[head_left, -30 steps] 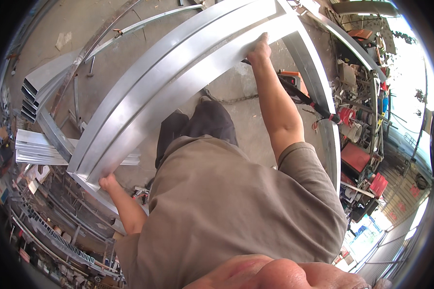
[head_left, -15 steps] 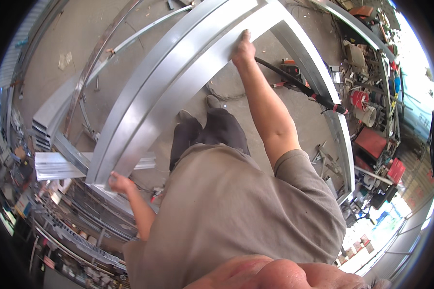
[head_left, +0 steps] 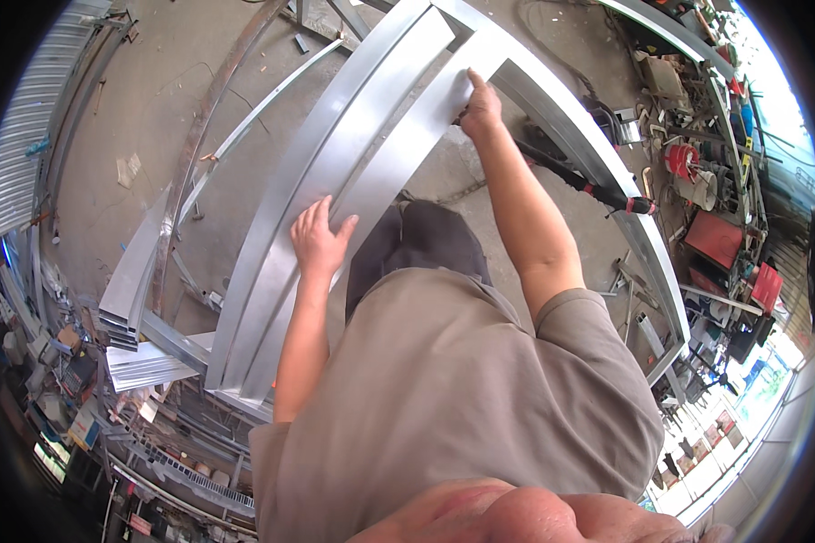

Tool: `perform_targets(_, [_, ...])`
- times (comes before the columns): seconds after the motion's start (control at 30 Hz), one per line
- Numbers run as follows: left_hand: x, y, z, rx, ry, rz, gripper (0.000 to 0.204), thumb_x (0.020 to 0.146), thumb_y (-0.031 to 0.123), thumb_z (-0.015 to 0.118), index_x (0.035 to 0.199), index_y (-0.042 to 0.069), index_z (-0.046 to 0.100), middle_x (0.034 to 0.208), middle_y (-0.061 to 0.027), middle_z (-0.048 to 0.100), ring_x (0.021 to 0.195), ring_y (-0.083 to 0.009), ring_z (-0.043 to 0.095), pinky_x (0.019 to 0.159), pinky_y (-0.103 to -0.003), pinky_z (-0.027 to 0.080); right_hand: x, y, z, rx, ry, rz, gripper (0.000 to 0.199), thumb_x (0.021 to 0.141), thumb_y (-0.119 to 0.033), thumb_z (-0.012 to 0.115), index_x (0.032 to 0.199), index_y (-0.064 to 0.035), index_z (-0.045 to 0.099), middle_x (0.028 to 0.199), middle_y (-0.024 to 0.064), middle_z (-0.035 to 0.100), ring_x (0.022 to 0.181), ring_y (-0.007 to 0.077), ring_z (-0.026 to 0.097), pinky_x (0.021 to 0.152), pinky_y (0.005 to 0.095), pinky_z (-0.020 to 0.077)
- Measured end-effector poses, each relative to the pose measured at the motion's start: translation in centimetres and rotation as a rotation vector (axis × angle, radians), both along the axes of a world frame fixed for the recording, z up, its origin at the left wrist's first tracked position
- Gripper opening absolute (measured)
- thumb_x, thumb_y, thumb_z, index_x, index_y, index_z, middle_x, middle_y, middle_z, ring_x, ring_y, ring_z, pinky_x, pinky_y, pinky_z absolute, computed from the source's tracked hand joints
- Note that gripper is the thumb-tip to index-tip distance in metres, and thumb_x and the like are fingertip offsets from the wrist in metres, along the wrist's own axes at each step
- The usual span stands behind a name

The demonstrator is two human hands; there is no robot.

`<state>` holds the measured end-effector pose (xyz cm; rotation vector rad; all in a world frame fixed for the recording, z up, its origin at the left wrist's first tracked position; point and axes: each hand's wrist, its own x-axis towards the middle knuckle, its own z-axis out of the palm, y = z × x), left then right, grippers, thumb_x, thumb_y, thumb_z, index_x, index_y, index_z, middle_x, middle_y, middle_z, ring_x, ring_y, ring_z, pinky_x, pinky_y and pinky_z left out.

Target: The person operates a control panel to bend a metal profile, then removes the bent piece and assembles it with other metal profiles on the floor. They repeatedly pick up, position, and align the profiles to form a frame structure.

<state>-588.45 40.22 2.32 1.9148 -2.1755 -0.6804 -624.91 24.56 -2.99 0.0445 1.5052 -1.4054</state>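
A silvery metal frame (head_left: 647,242) of long flat bars spans the space in front of me. On its left side, an inner bar (head_left: 406,149) runs parallel to an outer bar (head_left: 321,149), with a narrow gap between them. My left hand (head_left: 321,240) lies on these bars about midway along, fingers spread and thumb out. Farther off, my right hand (head_left: 483,107) grips the inner bar near its far end, thumb on top; the other fingers are mostly hidden beyond the edge.
A dark pole-like thing with red bands (head_left: 598,192) crosses under the frame's right side. Stacked metal profiles (head_left: 140,362) lie at the left, beside a rusty curved bar (head_left: 195,136). Tools, red boxes (head_left: 714,237) and buckets (head_left: 693,190) crowd the right.
My left hand has left the near end of the inner bar and moved up along the bars, its fingers now spread. The right hand still holds the inner bar near the far end.
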Motion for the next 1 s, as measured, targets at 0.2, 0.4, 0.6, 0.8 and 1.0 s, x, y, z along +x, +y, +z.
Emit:
perform_targets(0.2, [-2.6, -4.8, 0.1, 0.210, -0.050, -0.056, 0.069, 0.088, 0.061, 0.073, 0.133, 0.009, 0.069, 0.130, -0.0096, 0.071, 0.127, -0.0293, 0.059, 0.114, -0.048, 0.035, -7.3, -3.5, -6.7, -0.064, 0.047, 0.081, 0.052, 0.101, -0.019, 0.064, 0.148, -0.0001, 0.051, 0.134, 0.0177, 0.064, 0.111, 0.0274, 0.066, 0.087, 0.0409, 0.0562])
perform_targets(0.4, [-5.8, -7.8, 0.9, 0.391, -0.161, -0.038, 0.068, 0.082, 0.069, 0.075, 0.120, 0.012, 0.077, 0.126, -0.0064, 0.068, 0.128, -0.0267, 0.054, 0.116, -0.047, 0.029, -11.2, -5.1, -9.9, -0.111, -0.030, 0.285, 0.048, 0.102, -0.004, 0.060, 0.149, -0.0076, 0.052, 0.131, 0.0117, 0.066, 0.116, 0.0207, 0.065, 0.098, 0.0360, 0.0540])
perform_targets(0.6, [-6.5, -9.6, 1.2, 0.607, -0.187, 0.012, 0.067, 0.075, 0.069, 0.081, 0.110, 0.012, 0.079, 0.128, -0.0047, 0.063, 0.134, -0.0280, 0.046, 0.115, -0.047, 0.027, -8.6, -4.7, -1.4, -0.105, -0.524, -0.047, 0.034, 0.106, -0.024, 0.065, 0.134, -0.0045, 0.061, 0.124, 0.0060, 0.068, 0.114, 0.0218, 0.065, 0.106, 0.0420, 0.0520])
perform_targets(0.8, [-5.7, -10.2, 1.3, 0.751, -0.176, -0.135, 0.065, 0.073, 0.063, 0.085, 0.109, 0.009, 0.078, 0.132, -0.0064, 0.060, 0.133, -0.0265, 0.046, 0.111, -0.047, 0.032, -8.9, -4.0, 1.8, 0.003, -0.434, -0.057, 0.044, 0.101, -0.030, 0.072, 0.137, -0.0068, 0.060, 0.130, 0.0053, 0.066, 0.118, 0.0224, 0.062, 0.108, 0.0439, 0.0496])
perform_targets(1.0, [-6.1, -11.5, 1.0, 0.709, -0.106, -0.095, 0.057, 0.077, 0.057, 0.084, 0.103, 0.007, 0.077, 0.117, -0.0072, 0.062, 0.122, -0.0279, 0.052, 0.105, -0.045, 0.037, -8.1, -5.1, 1.4, -0.104, -0.495, 0.016, 0.054, 0.098, -0.030, 0.077, 0.144, -0.0130, 0.055, 0.135, 0.0022, 0.063, 0.125, 0.0219, 0.057, 0.109, 0.0467, 0.0476])
